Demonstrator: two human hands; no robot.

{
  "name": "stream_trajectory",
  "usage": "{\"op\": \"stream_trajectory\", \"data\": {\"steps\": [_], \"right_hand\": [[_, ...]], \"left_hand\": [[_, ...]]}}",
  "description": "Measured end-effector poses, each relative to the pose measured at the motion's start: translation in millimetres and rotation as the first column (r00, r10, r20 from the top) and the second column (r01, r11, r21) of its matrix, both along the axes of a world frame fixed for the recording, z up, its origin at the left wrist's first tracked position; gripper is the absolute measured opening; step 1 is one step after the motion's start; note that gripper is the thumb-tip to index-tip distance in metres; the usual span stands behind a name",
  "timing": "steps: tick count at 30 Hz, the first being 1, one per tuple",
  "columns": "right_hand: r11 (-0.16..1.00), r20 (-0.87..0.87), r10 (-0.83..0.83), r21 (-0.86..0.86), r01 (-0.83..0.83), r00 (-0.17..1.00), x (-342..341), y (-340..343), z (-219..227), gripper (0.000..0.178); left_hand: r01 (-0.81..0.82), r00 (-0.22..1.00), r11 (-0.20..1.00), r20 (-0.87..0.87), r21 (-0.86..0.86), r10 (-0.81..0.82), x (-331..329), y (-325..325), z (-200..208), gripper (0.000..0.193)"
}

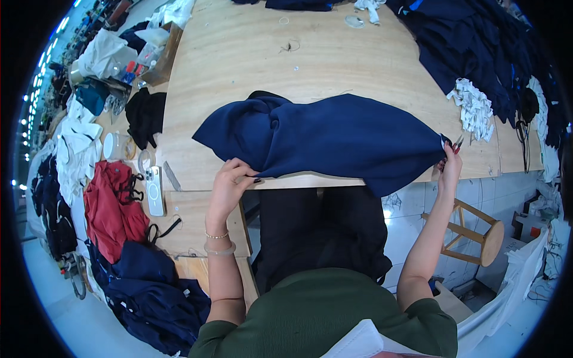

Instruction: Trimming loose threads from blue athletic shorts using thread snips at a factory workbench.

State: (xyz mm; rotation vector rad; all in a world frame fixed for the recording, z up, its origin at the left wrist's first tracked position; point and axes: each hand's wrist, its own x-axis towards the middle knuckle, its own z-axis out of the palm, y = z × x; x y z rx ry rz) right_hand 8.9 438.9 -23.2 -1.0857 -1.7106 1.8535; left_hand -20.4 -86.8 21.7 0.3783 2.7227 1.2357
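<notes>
A navy blue garment piece [340,134] lies stretched sideways across the near edge of the wooden table, with part of it hanging over the edge. My left hand [228,182] is closed, pinching the cloth's near edge between thumb and fingers. At the cloth's right end, my right hand [450,170] grips the corner, where a small white spot shows. Out of that same hand points the metal tip of what look like thread snips [459,142]; their handle is mostly hidden by the fingers. Folds bunch up at the garment's left end, above my left hand.
Dark navy garments [465,53] and a white cloth bundle [476,110] lie at the right. On the left are a phone [156,191], a metal blade-like strip [172,176], a red garment [113,206] and a cardboard box [164,62]. A wooden stool [492,243] stands below right.
</notes>
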Motion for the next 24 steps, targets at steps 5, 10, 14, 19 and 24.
{"op": "stream_trajectory", "data": {"steps": [5, 10, 14, 19, 24], "right_hand": [[0.998, 0.032, -0.041, 0.041, 0.040, 0.999, 5, -8, -5, 0.013], [0.993, -0.083, -0.084, -0.089, 0.077, 0.993, -11, 6, 17, 0.013], [0.999, -0.199, -0.022, -0.043, 0.013, 0.980, -56, 17, 57, 0.017], [0.999, -0.128, 0.043, 0.010, -0.042, 0.991, -123, 34, 48, 0.018], [0.577, 0.183, -0.087, 0.810, -0.101, 0.979, -138, 50, 29, 0.032]], "left_hand": [[0.037, 0.999, 0.999, 0.036, -0.029, -0.036, -2, 6, 6, 0.013], [-0.104, 0.983, 0.945, -0.111, 0.311, 0.144, -17, -3, 30, 0.010], [-0.245, 0.930, 0.912, -0.187, 0.330, 0.318, -84, 3, 63, 0.017], [-0.230, 0.958, 0.968, -0.153, 0.101, 0.244, -179, -8, 30, 0.025], [-0.185, 0.975, 0.977, -0.103, 0.108, 0.196, -193, 10, 14, 0.027]]}}
